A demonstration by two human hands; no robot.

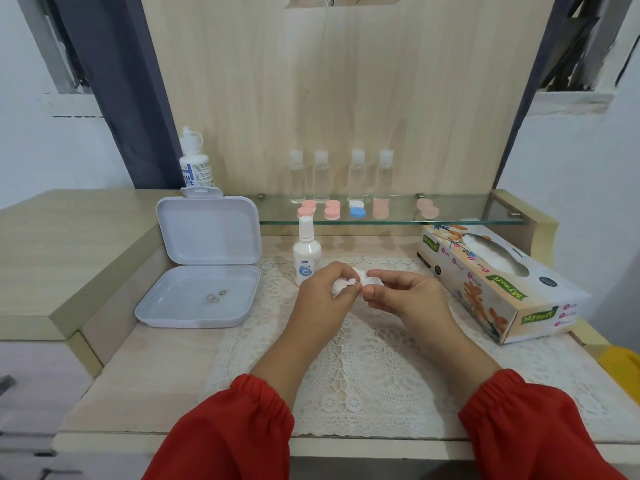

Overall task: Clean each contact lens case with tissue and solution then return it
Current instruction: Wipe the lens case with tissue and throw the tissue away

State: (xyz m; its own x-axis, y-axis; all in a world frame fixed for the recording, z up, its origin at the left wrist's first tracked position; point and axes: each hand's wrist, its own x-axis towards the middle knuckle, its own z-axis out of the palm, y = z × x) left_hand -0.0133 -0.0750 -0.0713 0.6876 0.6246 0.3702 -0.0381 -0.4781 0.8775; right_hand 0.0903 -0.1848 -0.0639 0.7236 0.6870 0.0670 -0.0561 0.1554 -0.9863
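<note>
1. Wooden vanity desk [145, 382] with lace mat [363, 368], glass shelf [450, 221] at back, tall wood panel behind.
2. Tissue box [498, 282] lying right of mat; open white plastic box [204, 271] left, three small ring-like bits in its tray, too small to identify.
3. Solution bottle [306, 256] upright just behind hands; bigger bottle [195, 161] far left; four clear bottles [341, 176] on shelf.
4. Lens cases on shelf [332, 209]: several pink pairs, one white-and-blue pair. Cleaned or not — cannot tell.
5. Progress, as judged: mid-task, wiping step on one case; return to shelf not yet done, other cases possibly left.
6. Left hand [325, 292] curled round crumpled tissue [343, 284], tissue showing pinkish-white between fingers.
7. Right hand [401, 294] pinching small white case piece [375, 282] between thumb and fingers, held above mat, mid-desk.
8. Tissue and case piece just beside each other, maybe touching; contact unclear.
</note>
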